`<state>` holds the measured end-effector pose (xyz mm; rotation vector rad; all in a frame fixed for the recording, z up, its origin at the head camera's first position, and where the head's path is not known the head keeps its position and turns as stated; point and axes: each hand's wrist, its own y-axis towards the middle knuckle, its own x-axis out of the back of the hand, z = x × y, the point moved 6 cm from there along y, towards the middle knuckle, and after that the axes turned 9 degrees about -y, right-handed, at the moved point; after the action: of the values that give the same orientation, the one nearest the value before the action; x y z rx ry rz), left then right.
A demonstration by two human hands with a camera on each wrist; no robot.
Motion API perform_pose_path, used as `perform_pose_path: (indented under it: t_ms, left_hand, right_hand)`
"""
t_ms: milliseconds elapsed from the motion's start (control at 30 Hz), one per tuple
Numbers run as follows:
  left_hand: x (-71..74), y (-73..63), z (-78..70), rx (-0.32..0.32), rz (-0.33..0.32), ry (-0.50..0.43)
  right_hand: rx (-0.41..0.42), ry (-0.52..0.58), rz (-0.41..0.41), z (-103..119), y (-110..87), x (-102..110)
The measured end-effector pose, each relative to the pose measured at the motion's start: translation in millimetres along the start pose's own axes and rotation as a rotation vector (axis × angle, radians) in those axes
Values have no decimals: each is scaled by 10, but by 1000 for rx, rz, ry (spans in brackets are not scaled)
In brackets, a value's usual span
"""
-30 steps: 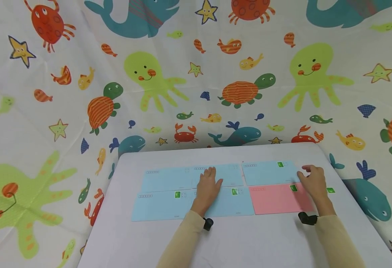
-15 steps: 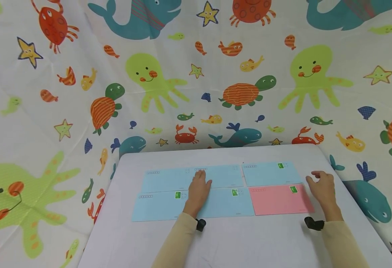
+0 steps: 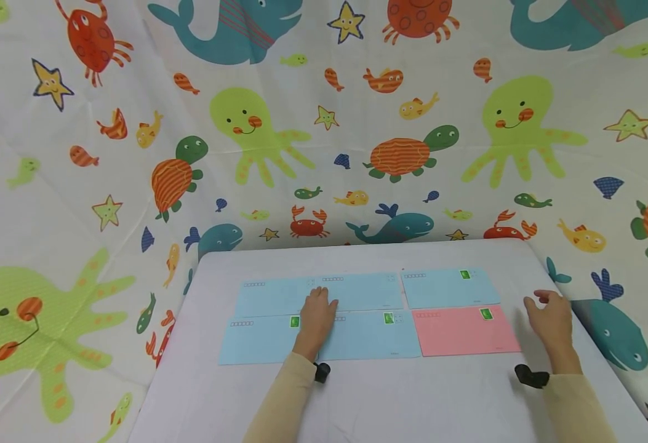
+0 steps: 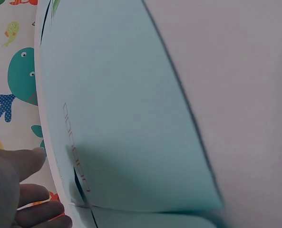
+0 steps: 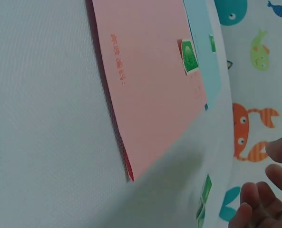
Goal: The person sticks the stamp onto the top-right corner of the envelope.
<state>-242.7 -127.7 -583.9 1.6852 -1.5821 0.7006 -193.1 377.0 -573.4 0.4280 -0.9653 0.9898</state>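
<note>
My left hand reaches over two rows of envelopes with its fingers relaxed, overlapping the seam between the blue ones. At the upper left and upper middle lie two blue envelopes without stamps. Below them are two blue envelopes, each with a green stamp. Farther right, a pink envelope and a blue one above it also bear stamps. My right hand hovers right of the pink envelope, fingers loosely bent and holding nothing visible. Loose green stamps lie beneath it, hidden in the head view.
The envelopes lie on a white table, whose rounded far edge meets a hanging curtain printed with sea animals. Each wrist carries a small black camera.
My left hand has slid left and a little nearer over the blue envelopes. My right hand has moved right, away from the pink envelope, and now covers a loose stamp seen earlier.
</note>
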Motion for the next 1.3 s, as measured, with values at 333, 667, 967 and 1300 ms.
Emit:
perform_pose_path:
  t_ms: [333, 667, 967, 1300]
  left_hand:
    - [44, -25, 83, -1, -3, -37]
    - [0, -63, 136, -10, -21, 0]
    - [18, -63, 129, -19, -32, 32]
    - [-2, -57, 144, -1, -29, 21]
  right_hand:
    - [-65, 12, 6, -194, 50, 80]
    - [-112, 35, 6, -338, 90, 96]
    - [-160, 46, 0, -477, 154, 19]
    - [-226, 35, 38, -573, 150, -21]
